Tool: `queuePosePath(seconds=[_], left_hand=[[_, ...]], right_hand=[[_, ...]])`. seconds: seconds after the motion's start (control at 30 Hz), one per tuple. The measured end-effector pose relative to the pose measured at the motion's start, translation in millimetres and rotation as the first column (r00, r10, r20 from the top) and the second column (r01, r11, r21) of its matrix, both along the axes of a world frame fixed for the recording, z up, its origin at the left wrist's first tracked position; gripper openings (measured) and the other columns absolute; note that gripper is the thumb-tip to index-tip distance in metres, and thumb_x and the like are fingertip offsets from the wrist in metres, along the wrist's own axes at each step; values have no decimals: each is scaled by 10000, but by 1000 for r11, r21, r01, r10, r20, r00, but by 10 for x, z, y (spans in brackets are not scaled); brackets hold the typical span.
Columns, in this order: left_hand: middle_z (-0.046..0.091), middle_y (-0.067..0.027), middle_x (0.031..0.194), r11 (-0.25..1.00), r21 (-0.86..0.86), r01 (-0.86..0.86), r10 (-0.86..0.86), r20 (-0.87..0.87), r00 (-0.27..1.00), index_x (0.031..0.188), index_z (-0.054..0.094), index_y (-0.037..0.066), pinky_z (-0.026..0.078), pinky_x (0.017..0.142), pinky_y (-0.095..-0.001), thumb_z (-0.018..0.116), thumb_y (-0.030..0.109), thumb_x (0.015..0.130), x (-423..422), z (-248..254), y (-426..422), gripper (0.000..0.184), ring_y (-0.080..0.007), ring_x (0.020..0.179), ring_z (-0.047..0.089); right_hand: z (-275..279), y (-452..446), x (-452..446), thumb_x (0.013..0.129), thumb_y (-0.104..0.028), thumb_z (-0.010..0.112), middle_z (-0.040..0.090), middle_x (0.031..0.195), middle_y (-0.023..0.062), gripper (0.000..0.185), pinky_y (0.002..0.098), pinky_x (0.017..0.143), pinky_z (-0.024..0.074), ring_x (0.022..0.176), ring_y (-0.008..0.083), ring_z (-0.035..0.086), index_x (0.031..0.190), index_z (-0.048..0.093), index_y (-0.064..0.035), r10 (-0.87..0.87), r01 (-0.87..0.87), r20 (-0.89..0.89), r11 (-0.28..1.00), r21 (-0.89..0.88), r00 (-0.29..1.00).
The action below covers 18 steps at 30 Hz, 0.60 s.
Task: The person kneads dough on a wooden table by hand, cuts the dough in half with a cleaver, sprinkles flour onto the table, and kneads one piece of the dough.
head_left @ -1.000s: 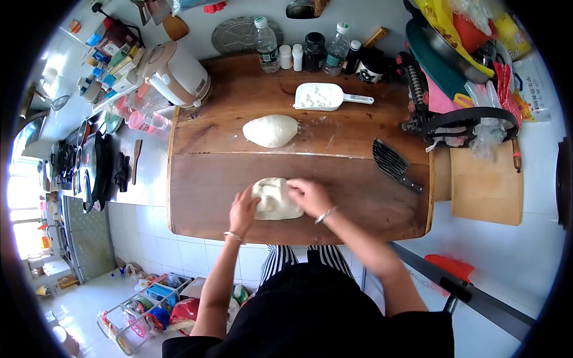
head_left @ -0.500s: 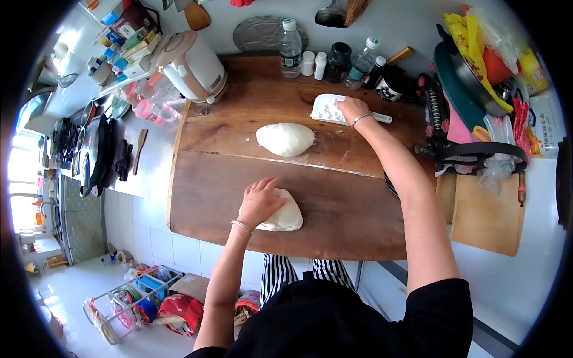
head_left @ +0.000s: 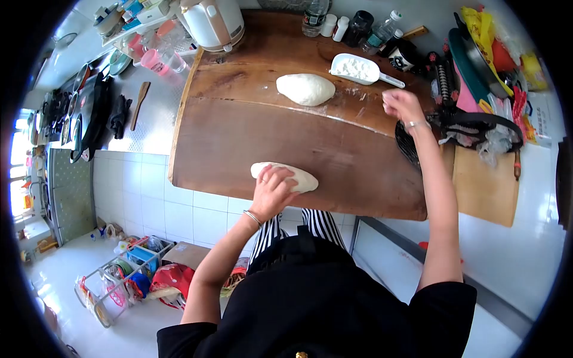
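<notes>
My left hand (head_left: 273, 190) lies over a piece of white dough (head_left: 304, 179) near the front edge of the wooden board (head_left: 256, 131), its fingers curled round the dough. My right hand (head_left: 403, 105) is raised over the board's right side, just below the handle of a white scoop (head_left: 355, 68) that holds white flour. Its fingers are bent together; what they hold, if anything, is too small to tell. A second, oval piece of dough (head_left: 305, 89) rests farther back, left of the scoop. The dark cleaver (head_left: 407, 145) is partly hidden by my right forearm.
Bottles and jars (head_left: 359, 28) line the back of the board. A white kettle (head_left: 213, 25) stands at the back left. At the right are a black-handled rack with bags and a light cutting board (head_left: 486, 188). A wooden spatula (head_left: 140, 106) lies on the left counter.
My right hand went from the front dough to the scoop's flour, then came away to the right. My left hand stayed at the front dough, which now looks narrower. The view has shifted.
</notes>
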<state>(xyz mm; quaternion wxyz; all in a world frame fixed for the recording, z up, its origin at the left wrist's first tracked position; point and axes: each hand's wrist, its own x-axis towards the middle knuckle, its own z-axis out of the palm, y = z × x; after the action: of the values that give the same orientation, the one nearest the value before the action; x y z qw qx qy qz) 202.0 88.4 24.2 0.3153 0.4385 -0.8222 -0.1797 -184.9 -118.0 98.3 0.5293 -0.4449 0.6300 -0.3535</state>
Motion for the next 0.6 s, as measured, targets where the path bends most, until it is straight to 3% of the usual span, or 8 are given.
queuePosePath(seconds=[0.1, 0.23, 0.3, 0.37, 0.43, 0.5, 0.53, 0.6], left_hand=[[567, 23, 1132, 994, -90, 64, -66, -27, 997, 980, 605, 200, 303, 1093, -461, 757, 212, 748, 114, -139, 270, 278, -186, 1188, 509], [566, 12, 1157, 976, -146, 160, -161, 10, 987, 999, 595, 191, 306, 1091, -468, 759, 180, 736, 225, -255, 278, 310, -197, 1203, 499], [561, -1, 1186, 967, -136, 213, -214, 9, 977, 1018, 589, 183, 297, 1096, -475, 759, 164, 727, 275, -235, 254, 337, -209, 1207, 496], [552, -5, 1205, 963, -94, 254, -255, -5, 967, 1048, 590, 182, 288, 1102, -478, 761, 171, 725, 295, -210, 183, 366, -219, 1221, 483], [548, -10, 1217, 962, -84, 260, -261, -1, 965, 1062, 591, 180, 288, 1105, -478, 765, 177, 719, 284, -160, 88, 384, -226, 1233, 476], [544, -15, 1228, 960, -66, 271, -270, 13, 963, 1076, 591, 178, 287, 1108, -479, 769, 184, 714, 306, -145, 108, 404, -234, 1245, 468], [539, -21, 1241, 957, -56, 283, -283, 14, 959, 1086, 591, 181, 285, 1111, -483, 774, 191, 705, 313, -165, 97, 423, -243, 1259, 460], [528, -35, 1282, 955, -92, 281, -275, 74, 959, 1111, 596, 201, 282, 1121, -491, 785, 208, 682, 312, -215, 38, 469, -269, 1285, 446]], right_hand=[[-705, 768, -189, 896, -99, 670, 635, 822, 33, 127, 240, 606, 508, 700, 128, 603, 984, 644, -11, -436, 319, 456, 895, 313, 776], [-517, 1079, 725, 887, -80, 681, 602, 754, 17, 61, 236, 528, 465, 652, 105, 563, 897, 625, -57, -341, 206, 455, 925, 321, 823], [-940, 970, 552, 880, -89, 695, 593, 718, 4, 78, 242, 504, 446, 609, 95, 545, 846, 626, -75, -494, 208, 635, 857, 472, 595], [-654, 1194, 1112, 883, -75, 683, 579, 683, -4, 61, 230, 489, 436, 586, 92, 541, 876, 622, -67, -363, 195, 324, 871, 450, 874], [-583, 1177, 1178, 875, 6, 624, 598, 740, 41, 81, 262, 511, 496, 594, 137, 571, 914, 571, -41, -303, 133, 473, 924, 359, 827], [-721, 1148, 1168, 867, 39, 598, 622, 841, 86, 180, 307, 605, 567, 679, 191, 627, 1032, 548, -15, -417, 337, 553, 909, 247, 721], [-707, 1219, 1278, 857, 45, 604, 627, 952, 117, 328, 367, 715, 595, 778, 237, 659, 1169, 518, -10, -335, 200, 430, 923, 329, 838], [-652, 1299, 1479, 894, -40, 592, 631, 1019, 113, 423, 389, 773, 581, 863, 244, 660, 1303, 486, -32, -376, 265, 536, 924, 275, 756]])
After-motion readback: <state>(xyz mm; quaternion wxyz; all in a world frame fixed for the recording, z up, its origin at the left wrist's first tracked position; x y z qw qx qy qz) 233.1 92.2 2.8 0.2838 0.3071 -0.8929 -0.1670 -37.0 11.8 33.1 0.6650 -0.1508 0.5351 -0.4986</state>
